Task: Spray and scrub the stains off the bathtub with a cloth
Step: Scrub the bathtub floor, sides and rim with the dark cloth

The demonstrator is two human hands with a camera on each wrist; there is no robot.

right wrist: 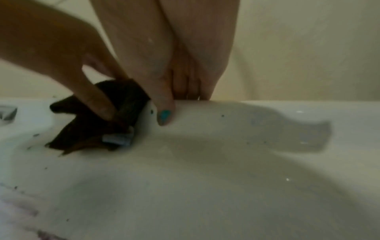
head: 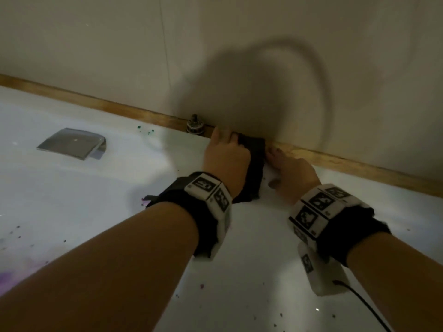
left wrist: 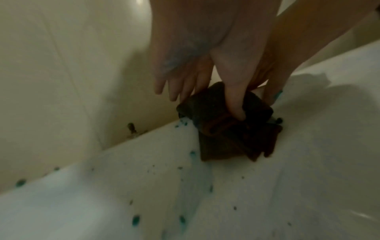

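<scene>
Against the wooden trim (head: 134, 111) under the pale wall (head: 96, 44), your left hand (head: 225, 156) grasps the dark cloth (head: 254, 164) on the white bathtub (head: 72, 200) ledge, thumb pressing in. Your right hand (head: 292, 173) lies released just beside it, fingers flat. Only your left wrist view shows teal stains (left wrist: 135, 219); only your head view shows the metal spout (head: 72, 143).

- Metal spout (head: 72, 143) at 9 o'clock.
- Wooden trim (head: 347, 161) running from 9 to 3 o'clock below the wall (head: 119, 44).
- Small metal fitting (head: 195, 124) against the trim, near centre.
</scene>
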